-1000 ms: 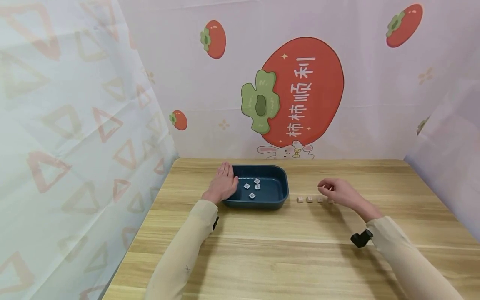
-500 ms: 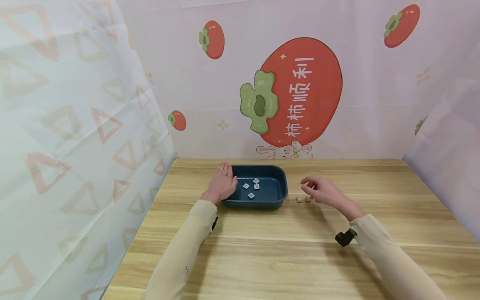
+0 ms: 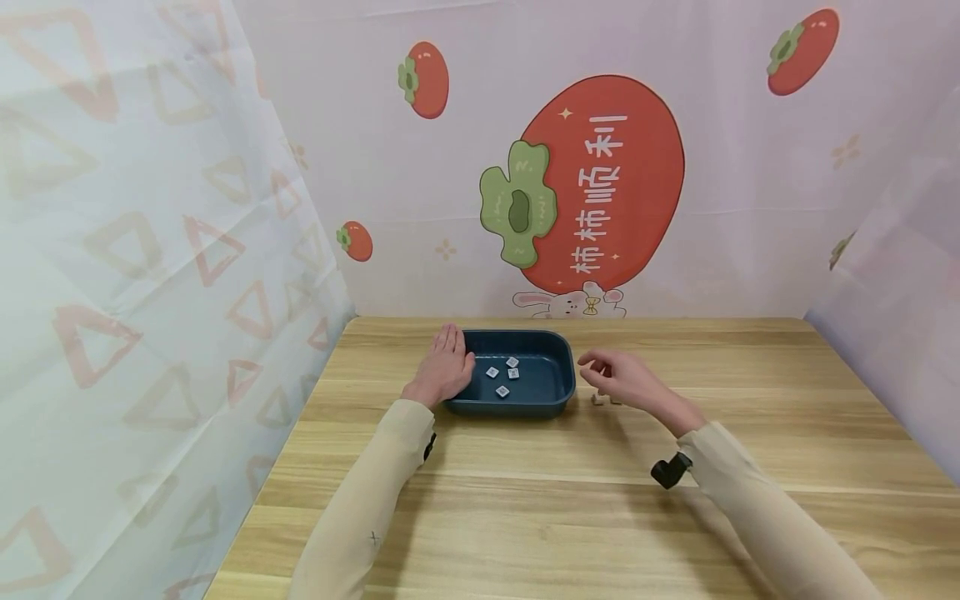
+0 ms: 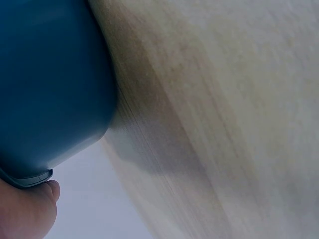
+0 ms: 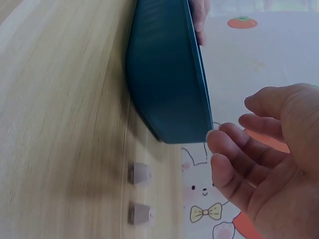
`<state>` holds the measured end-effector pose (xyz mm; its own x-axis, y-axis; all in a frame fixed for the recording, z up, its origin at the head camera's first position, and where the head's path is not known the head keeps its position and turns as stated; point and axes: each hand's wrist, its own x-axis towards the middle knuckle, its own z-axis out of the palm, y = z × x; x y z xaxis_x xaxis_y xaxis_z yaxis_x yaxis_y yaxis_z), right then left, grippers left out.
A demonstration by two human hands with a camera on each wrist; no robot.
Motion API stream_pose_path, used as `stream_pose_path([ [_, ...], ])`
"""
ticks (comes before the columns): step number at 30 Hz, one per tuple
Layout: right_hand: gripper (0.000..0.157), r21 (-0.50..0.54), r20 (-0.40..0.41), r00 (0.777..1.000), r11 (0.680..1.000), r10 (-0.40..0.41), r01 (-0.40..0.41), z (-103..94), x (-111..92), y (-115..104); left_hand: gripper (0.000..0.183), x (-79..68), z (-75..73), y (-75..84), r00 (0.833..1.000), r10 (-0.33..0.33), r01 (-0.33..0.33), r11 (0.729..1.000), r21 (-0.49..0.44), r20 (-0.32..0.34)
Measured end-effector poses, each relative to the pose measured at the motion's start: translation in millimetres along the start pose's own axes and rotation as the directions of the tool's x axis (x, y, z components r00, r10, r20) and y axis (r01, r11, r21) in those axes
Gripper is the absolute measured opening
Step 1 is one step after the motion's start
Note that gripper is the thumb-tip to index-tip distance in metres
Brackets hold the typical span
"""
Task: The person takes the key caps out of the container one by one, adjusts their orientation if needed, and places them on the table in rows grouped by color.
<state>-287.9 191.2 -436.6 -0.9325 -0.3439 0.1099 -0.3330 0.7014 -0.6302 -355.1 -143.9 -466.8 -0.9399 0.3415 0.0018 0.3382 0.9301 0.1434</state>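
Observation:
My left hand [image 3: 442,372] rests on the left rim of a dark blue tray [image 3: 510,409], its fingers straight and pointing away. In the left wrist view a fingertip [image 4: 27,211] touches the tray's rim. Inside the tray lie several small white keycaps [image 3: 502,391], spread apart. My right hand [image 3: 630,382] hovers just right of the tray with loosely curled fingers, and the right wrist view shows nothing between them. Below it, two tapered keycaps [image 5: 142,174] stand on the table beside the tray. Any further keycaps under the hand are hidden.
The wooden table [image 3: 525,517] runs up to a patterned cloth backdrop [image 3: 360,150] at the rear. Another cloth [image 3: 165,250] hangs along the left side. A small black device [image 3: 671,470] is strapped to my right wrist.
My right hand has moved left along the keycap row, up to the tray's right edge. Fewer keycaps of the row show in the head view now. My left hand and the tray stay put.

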Motion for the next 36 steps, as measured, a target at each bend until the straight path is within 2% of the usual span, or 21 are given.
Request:
stream_pose_path([
  [3, 0.03, 0.002, -0.009, 0.999, 1.0, -0.031, 0.031, 3.1, 3, -4, 0.065, -0.1, 1.2, -0.8, 1.0, 0.003, -0.003, 1.0, 0.013, -0.004],
  [11, 0.039, 0.006, 0.019, 0.999, 1.0, -0.025, 0.025, 10.4, 11, -16, 0.064, 1.3, 2.4, -1.5, 1.0, -0.006, 0.006, 1.0, 0.0, -0.011],
  [19, 0.036, -0.004, 0.002, 0.998, 0.998, -0.059, 0.059, 19.9, 22, -27, 0.064, 2.6, 1.1, -0.1, 1.0, -0.008, 0.008, 1.0, 0.008, 0.008],
  [36, 0.034, -0.029, 0.071, 0.994, 0.996, -0.08, 0.082, 45.8, 47, -38, 0.065, 0.2, -0.5, 0.8, 1.0, -0.008, 0.008, 1.0, 0.005, -0.011],
])
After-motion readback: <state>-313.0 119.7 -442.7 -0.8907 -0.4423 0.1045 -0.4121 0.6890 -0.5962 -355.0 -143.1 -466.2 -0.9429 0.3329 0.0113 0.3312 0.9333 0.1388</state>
